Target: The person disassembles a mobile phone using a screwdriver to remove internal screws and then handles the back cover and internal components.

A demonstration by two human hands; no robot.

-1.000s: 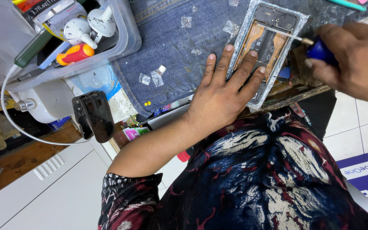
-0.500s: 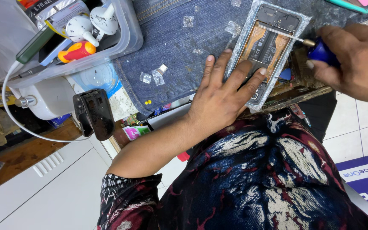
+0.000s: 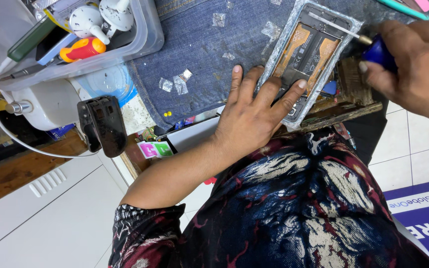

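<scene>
Fingers point(image 3: 254, 94) splayed, left hand point(image 3: 254, 116) pins opened phone point(image 3: 309, 52); right hand point(image 3: 413, 64) grips screwdriver point(image 3: 363, 42).

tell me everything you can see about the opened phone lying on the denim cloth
The opened phone lies back-up and tilted on the denim cloth, rear cover off. Inside show a dark battery, two orange flex ribbons and a silvery frame with clear film at its edges. The left hand presses its lower end with spread fingers. The right hand holds a blue-handled screwdriver, its thin shaft reaching over the phone's upper end.
</scene>
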